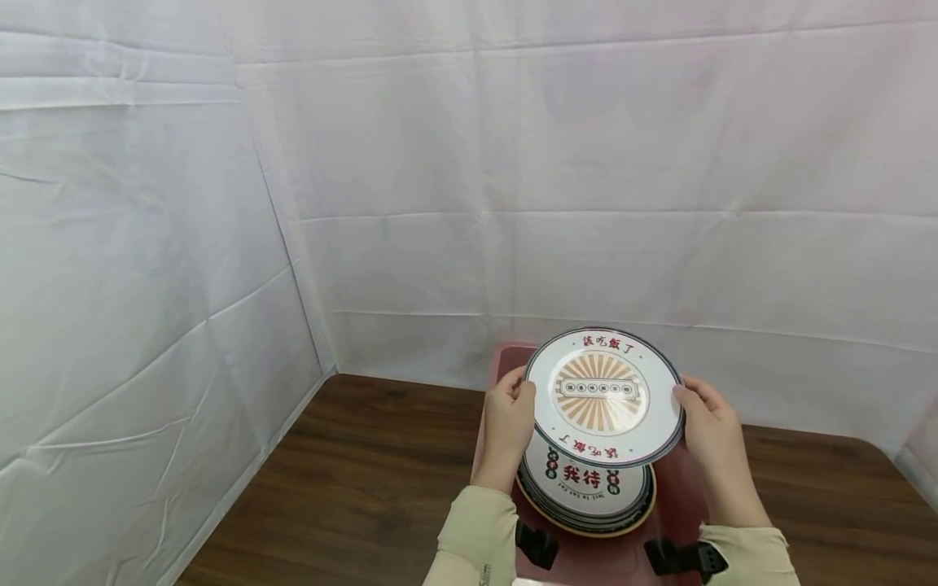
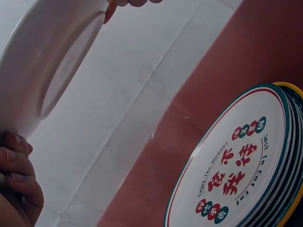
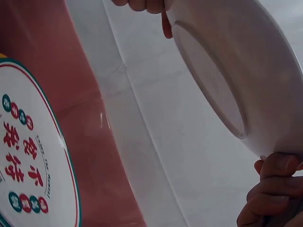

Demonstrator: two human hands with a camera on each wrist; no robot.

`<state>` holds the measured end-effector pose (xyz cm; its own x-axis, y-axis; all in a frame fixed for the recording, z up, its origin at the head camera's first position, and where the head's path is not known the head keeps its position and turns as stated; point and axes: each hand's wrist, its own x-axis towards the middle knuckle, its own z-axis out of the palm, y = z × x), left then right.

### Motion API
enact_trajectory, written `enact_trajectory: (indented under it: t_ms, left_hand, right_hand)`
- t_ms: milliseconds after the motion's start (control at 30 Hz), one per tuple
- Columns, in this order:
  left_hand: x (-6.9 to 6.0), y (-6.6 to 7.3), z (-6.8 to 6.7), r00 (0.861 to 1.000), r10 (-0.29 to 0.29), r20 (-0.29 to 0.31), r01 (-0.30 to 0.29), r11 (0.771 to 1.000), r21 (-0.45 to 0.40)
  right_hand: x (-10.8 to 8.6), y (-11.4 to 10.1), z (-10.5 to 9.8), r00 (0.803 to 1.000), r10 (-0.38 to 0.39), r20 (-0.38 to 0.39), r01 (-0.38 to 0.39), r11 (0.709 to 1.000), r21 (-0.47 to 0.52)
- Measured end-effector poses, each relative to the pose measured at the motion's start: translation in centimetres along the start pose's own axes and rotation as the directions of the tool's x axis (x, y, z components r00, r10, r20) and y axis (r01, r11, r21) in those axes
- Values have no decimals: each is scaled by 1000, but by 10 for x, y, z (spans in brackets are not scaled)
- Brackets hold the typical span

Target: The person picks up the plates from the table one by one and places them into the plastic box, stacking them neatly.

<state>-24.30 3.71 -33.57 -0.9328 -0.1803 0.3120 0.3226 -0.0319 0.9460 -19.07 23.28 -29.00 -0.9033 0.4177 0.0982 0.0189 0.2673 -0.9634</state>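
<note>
A white plate (image 1: 604, 396) with a dark rim, red characters and a tan sunburst is held up and tilted between both hands. My left hand (image 1: 510, 415) grips its left edge, thumb on top and fingers beneath. At the right edge my right hand (image 1: 714, 443) pinches the rim in the same way. Both wrist views show the plate's pale underside (image 2: 52, 61) raised above the pile. Below it stands a stack of plates (image 1: 586, 496), the top one white with a green rim and red characters, one lower plate edged in yellow. The held plate hides the stack's far part.
The stack stands in a pink plastic bin (image 1: 674, 521), whose wall rises behind it. Under the bin is a dark wooden table (image 1: 352, 472). White sheeting (image 1: 410, 260) hangs behind the table and along its left side.
</note>
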Motion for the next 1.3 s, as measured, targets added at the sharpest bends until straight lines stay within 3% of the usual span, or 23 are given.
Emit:
enact_trajectory:
  t_ms: [167,300,400,533,833,967,1100,1300]
  left_hand:
    - [3,-9,6,998,-60,8,60,998,4]
    - [4,-17,8,995,-96,8,96,993,62]
    - [6,-23,9,994,-105,-12,106,987,122]
    - [9,-29,9,992,-116,-41,122,972,199]
    - [8,-39,10,987,-150,-53,159,945,285]
    - [6,-42,12,993,-111,-40,118,902,414]
    - [4,-46,14,996,-87,-30,90,836,541]
    - [2,-53,17,991,-129,-19,107,722,683]
  right_hand:
    - [9,8,2,998,66,23,-69,991,115]
    - [16,21,7,994,106,6,-106,980,167]
    - [21,32,13,995,97,-2,-96,984,147]
    - [27,51,18,997,62,49,-68,988,138]
    - [27,52,16,972,186,142,-195,979,54]
    - [27,57,16,978,171,122,-162,984,-80]
    - [27,63,17,980,159,122,-137,975,-175]
    - [29,72,18,969,176,173,-131,962,-241]
